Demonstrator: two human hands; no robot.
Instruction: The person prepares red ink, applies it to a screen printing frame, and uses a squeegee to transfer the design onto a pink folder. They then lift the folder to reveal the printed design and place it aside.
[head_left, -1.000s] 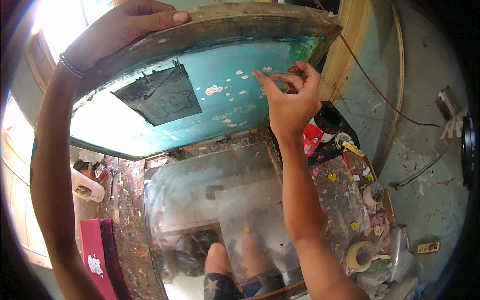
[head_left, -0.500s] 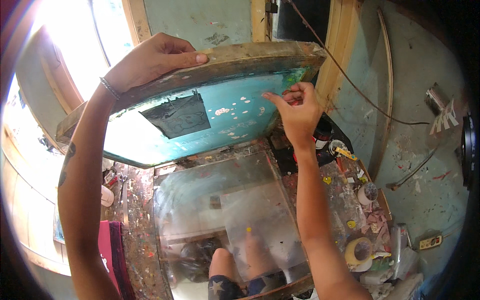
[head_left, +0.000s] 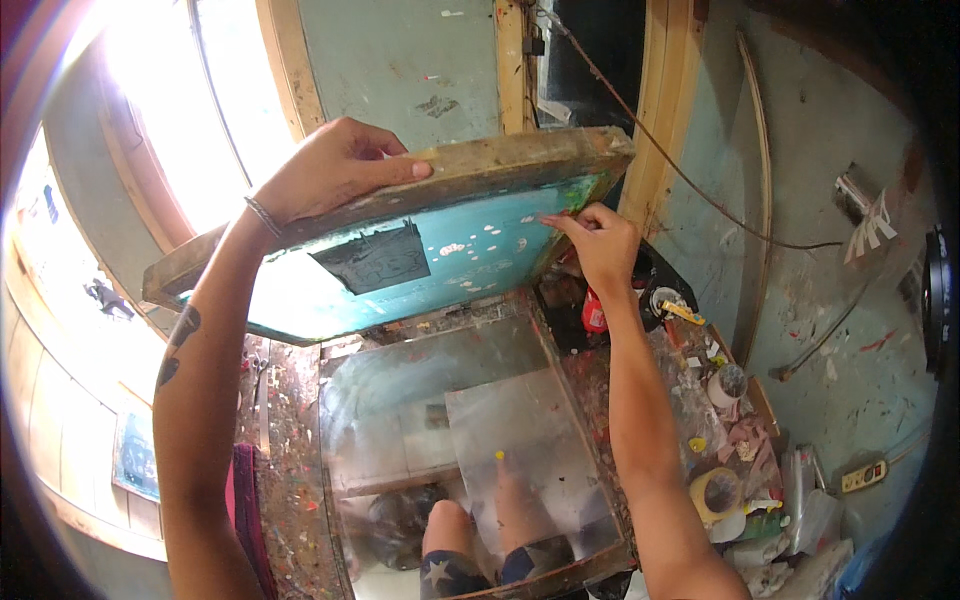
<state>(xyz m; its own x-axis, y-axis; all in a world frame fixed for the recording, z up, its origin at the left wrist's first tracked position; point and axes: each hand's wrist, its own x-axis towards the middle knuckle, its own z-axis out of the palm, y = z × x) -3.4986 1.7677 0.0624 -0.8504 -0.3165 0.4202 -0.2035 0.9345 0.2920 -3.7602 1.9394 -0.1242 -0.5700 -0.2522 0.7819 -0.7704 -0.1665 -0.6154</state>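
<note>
A wooden-framed printing screen (head_left: 520, 152) stands tilted up, its blue mesh (head_left: 470, 215) facing me. My left hand (head_left: 340, 172) grips the screen's top edge, thumb on the near side, fingers over the back. A dark grey patch (head_left: 375, 262) with a faint drawing sits on the mesh, right of a bright glare. Small pale shapes dot the mesh farther right. My right hand (head_left: 603, 245) is at the mesh's right end, thumb and forefinger pressed together at its surface; whatever they pinch, if anything, is too small to see. Below lies a glossy reflective plate (head_left: 400, 400) bearing a clear sheet (head_left: 540, 440).
Right of the plate, the paint-splattered table holds a red bottle (head_left: 594, 312), a white cup (head_left: 727, 385), a tape roll (head_left: 716, 492) and scraps. Scissors (head_left: 261, 368) lie at left, near dark pink cloth (head_left: 245, 510). A cable (head_left: 690, 170) hangs across the right wall.
The screen sits lower in the picture, my left hand still on its top edge. My right hand stays close to the mesh's right end. The red bottle shows more beside my right wrist.
</note>
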